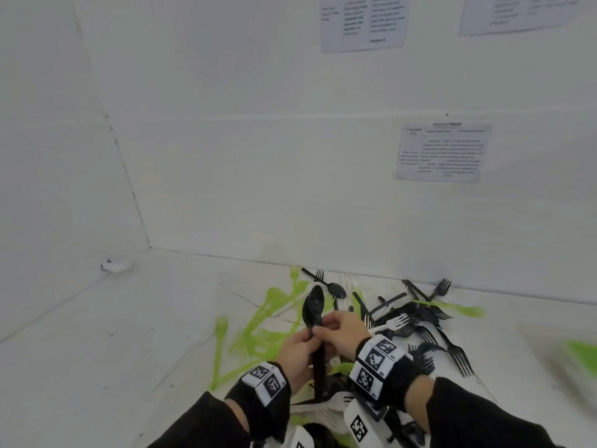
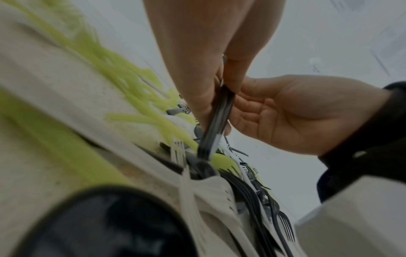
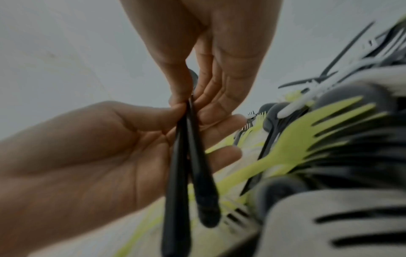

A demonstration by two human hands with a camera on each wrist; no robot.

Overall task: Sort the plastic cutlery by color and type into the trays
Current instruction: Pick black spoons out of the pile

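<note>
Both hands hold a small bunch of black plastic spoons (image 1: 314, 310) upright above the pile, bowls up. My left hand (image 1: 298, 347) grips the handles from the left. My right hand (image 1: 339, 328) pinches them near the neck from the right. In the right wrist view two black handles (image 3: 193, 156) hang down between the fingers of both hands. The left wrist view shows the dark handles (image 2: 219, 118) pinched between thumb and fingers. Beneath lies mixed cutlery: green forks (image 1: 258, 328), black forks (image 1: 452, 347), white forks (image 1: 392, 323).
The white table (image 1: 97, 334) meets white walls at the back and left. Printed sheets (image 1: 442, 151) hang on the back wall. A green patch (image 1: 584, 350) shows at the right edge. A small white object (image 1: 116, 265) lies by the left wall.
</note>
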